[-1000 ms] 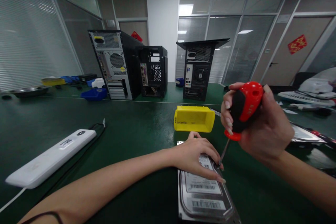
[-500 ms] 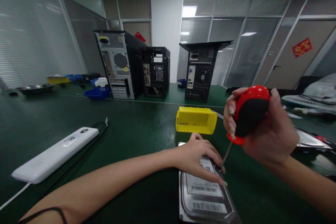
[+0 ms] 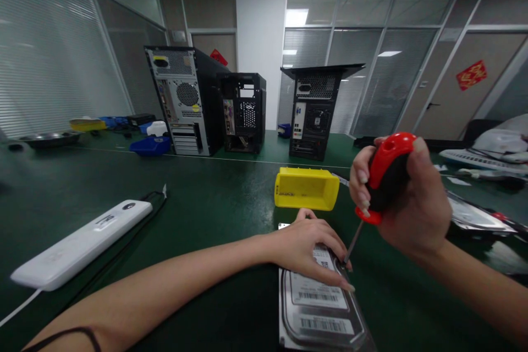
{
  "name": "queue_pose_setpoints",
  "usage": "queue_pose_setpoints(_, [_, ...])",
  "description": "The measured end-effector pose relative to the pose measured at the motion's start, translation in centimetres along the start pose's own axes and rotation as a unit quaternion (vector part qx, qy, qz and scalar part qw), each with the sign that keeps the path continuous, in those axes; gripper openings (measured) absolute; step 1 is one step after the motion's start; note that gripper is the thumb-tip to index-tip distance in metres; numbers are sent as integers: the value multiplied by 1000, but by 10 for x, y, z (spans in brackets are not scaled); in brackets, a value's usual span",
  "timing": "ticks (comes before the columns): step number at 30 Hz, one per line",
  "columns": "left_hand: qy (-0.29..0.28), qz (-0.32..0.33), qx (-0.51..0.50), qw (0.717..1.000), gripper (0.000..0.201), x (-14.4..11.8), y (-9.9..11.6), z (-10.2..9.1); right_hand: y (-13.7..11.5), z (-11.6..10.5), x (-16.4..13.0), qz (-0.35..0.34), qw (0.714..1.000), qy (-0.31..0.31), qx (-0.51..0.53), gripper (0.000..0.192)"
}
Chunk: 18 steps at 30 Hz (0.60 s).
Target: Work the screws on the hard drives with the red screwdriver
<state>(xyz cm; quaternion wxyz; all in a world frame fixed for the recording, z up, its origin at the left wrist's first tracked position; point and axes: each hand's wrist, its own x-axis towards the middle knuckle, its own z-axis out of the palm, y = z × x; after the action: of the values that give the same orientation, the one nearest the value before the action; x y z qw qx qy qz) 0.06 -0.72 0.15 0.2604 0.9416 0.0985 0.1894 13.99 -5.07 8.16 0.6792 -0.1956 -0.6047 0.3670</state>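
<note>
Left hand (image 3: pixel 307 247) flat on hard drive (image 3: pixel 319 308); right hand (image 3: pixel 406 201) fingers clamped round screwdriver (image 3: pixel 381 179), tip in its corner screw, cover not yet off

The screwdriver (image 3: pixel 385 173) under my fingers (image 3: pixel 363 187) has a red and black handle and a grey shaft. The drive (image 3: pixel 319 308) is silver, its white labels striped with black barcodes. The tabletop (image 3: pixel 214 203) is dark green — on it sit a yellow bin (image 3: pixel 306 189), a white power strip (image 3: pixel 78 245), a blue tray (image 3: pixel 149 146) and black towers (image 3: pixel 243 111).
</note>
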Motion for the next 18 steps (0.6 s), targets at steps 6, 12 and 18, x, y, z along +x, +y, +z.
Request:
queue_pose_setpoints(6, [-8,-4,5,1000,24,0,1,-2,1,1,-2,25,999,27,28,37])
queue_pose_setpoints(12, [-6,3,5,1000,24,0,1,-2,2,2,0,11,998,46,28,29])
queue_pose_setpoints(18, [-1,-2,8,1000,30,0,-1,0,2,0,2,-9,999,40,18,27])
